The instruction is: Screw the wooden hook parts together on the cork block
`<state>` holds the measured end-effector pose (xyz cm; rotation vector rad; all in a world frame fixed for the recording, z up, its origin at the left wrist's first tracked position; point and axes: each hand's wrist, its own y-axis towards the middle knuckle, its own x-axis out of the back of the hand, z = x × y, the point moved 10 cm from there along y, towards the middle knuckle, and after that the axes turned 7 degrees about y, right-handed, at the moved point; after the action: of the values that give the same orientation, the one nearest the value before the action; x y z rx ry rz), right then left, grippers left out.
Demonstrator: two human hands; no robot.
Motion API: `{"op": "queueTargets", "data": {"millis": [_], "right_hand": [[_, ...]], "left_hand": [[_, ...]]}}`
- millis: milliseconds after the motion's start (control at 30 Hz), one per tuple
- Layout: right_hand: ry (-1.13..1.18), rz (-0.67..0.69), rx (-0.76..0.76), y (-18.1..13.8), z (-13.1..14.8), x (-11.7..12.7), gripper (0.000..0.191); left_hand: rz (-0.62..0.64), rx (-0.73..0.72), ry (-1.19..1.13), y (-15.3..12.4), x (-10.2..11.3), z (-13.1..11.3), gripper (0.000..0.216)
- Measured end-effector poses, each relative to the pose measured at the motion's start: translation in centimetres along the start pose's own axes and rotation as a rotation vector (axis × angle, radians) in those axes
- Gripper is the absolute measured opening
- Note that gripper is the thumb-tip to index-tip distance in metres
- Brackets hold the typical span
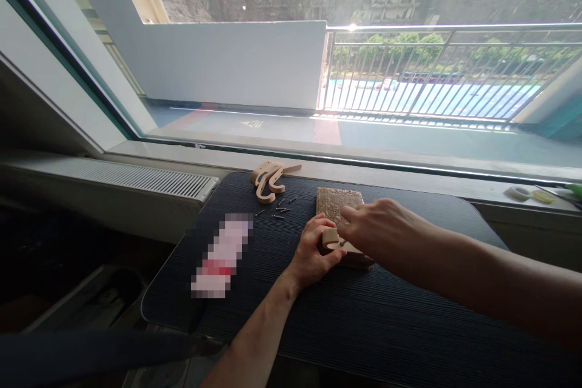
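Note:
A rough brown board [336, 201] lies on the dark ribbed table [354, 315]. On the board's near end rests a curved wooden hook [331, 236]. My left hand [313, 251] is closed on that hook from the left. My right hand [382, 230] reaches in from the right and pinches a small dark screw [342, 243] at the hook. Much of the hook is hidden by both hands.
Two more wooden hooks [269, 179] lie at the table's far edge, with several loose screws [278, 211] beside them. A blurred pink object [222, 254] lies on the left of the table. A radiator grille [136, 177] and a window sill run behind.

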<state>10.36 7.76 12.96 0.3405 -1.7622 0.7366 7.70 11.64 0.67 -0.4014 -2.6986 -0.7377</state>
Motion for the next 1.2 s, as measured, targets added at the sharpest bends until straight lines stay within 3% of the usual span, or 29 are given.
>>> {"op": "queueTargets", "data": {"millis": [167, 400, 600, 833, 1200], "right_hand": [[0.055, -0.076, 0.063, 0.2, 0.4, -1.0, 0.014], [0.066, 0.056, -0.005, 0.8, -0.8, -1.1, 0.017], [0.1, 0.086, -0.087, 0.9, -2.2, -1.1, 0.017], [0.089, 0.078, -0.08, 0.1, -1.3, 0.1, 0.022], [0.112, 0.074, -0.002, 0.6, -0.7, -1.7, 0.019]], "left_hand": [[0.003, -0.01, 0.002, 0.1, 0.1, -0.1, 0.027], [-0.002, -0.007, -0.007, -0.1, 0.0, 0.2, 0.036], [-0.002, 0.009, -0.013, -0.2, -0.1, 0.4, 0.039], [-0.001, 0.0, 0.005, -0.1, 0.0, 0.1, 0.034], [0.014, -0.014, 0.006, -0.1, -0.1, 0.0, 0.033]]}}
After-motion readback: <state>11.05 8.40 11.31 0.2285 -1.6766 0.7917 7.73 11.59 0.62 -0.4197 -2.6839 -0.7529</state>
